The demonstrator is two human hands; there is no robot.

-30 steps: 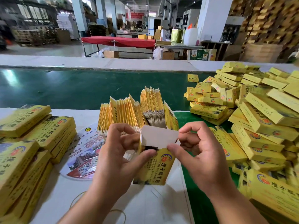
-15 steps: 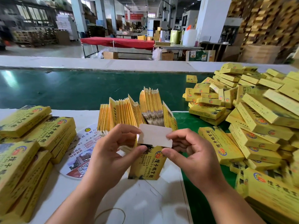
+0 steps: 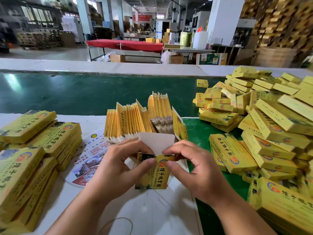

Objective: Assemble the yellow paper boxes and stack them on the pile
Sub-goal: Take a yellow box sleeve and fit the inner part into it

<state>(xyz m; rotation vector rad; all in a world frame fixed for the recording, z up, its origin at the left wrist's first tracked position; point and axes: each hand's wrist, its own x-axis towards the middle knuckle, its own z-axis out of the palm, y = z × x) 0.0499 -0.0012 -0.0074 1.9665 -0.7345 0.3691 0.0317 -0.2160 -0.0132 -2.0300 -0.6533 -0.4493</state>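
Both hands' grip (image 3: pixel 159 165) pinches box (image 3: pixel 153 175) top edge

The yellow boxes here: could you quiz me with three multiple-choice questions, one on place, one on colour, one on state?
1. Where is the big pile of finished boxes?
A. person's right
B. on the red table
C. on the floor

2. What colour is the flap's inner side?
A. green
B. white
C. black

3. The box being held is:
A. sealed
B. crushed
C. open on top

Answers: 1 A, it fills the right side of the bench. 2 B, the raised flap shows plain white. 3 C, the left hand and right hand grip it with the flap still up.
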